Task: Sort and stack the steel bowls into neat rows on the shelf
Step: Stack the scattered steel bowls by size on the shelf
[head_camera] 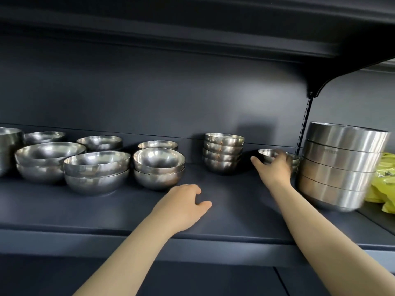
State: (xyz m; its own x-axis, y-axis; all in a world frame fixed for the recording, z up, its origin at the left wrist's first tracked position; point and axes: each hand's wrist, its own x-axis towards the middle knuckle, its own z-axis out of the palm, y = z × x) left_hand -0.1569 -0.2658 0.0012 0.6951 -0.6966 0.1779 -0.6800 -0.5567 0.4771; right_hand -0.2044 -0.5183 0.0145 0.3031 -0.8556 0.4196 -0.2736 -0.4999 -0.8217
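the right hand (275, 165) is reached to the back of the dark shelf (235, 214), its fingers spread and curved over the rim of a small steel bowl (266, 154), with the thumb stretched out to the left; whether the bowl is actually gripped cannot be told, as the hand is blurred. the left hand (186, 202) is laid on the bare shelf surface, fingers loosely curled and close together, nothing held. just left of the small bowl a stack of four small bowls (223, 154) is seen. further left, wider bowls (97, 167) are nested in twos and threes, all empty. at the right edge a tall stack of straight-sided steel bowls (342, 165) is set, with yellow packaging (382, 182) beside it.
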